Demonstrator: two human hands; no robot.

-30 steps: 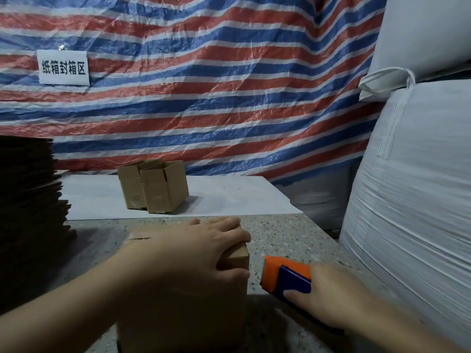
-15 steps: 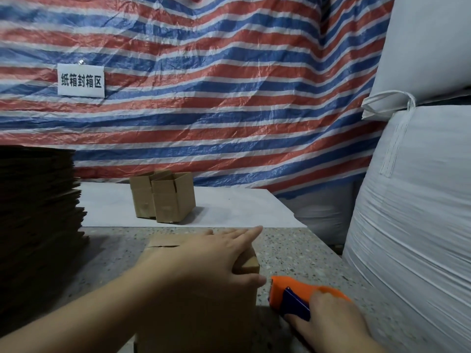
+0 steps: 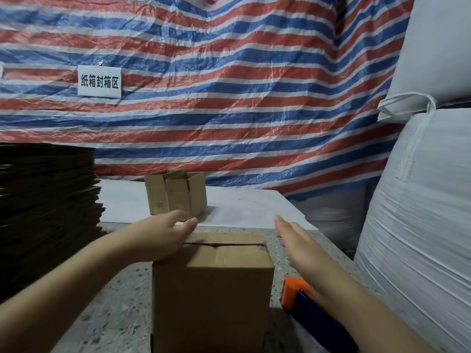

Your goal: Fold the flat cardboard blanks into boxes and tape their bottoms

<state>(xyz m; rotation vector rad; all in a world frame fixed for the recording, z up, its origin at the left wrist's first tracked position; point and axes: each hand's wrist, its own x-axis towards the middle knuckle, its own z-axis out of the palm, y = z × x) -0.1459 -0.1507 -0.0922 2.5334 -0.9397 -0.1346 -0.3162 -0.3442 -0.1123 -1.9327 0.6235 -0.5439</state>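
While the box (image 3: 212, 289) stands upright at the table's (image 3: 122, 296) near edge, its top flaps closed along a seam, the left hand (image 3: 163, 238) lies on its top left corner with straight fingers. Just right of it, the right hand (image 3: 298, 244) hovers flat, fingers extended, holding nothing. An orange tape gun (image 3: 303, 300) lies near the right edge, under that forearm. Flat blanks (image 3: 48, 200) are stacked along the left edge (dark, hard to count). Two finished boxes (image 3: 175, 192) sit toward the far edge.
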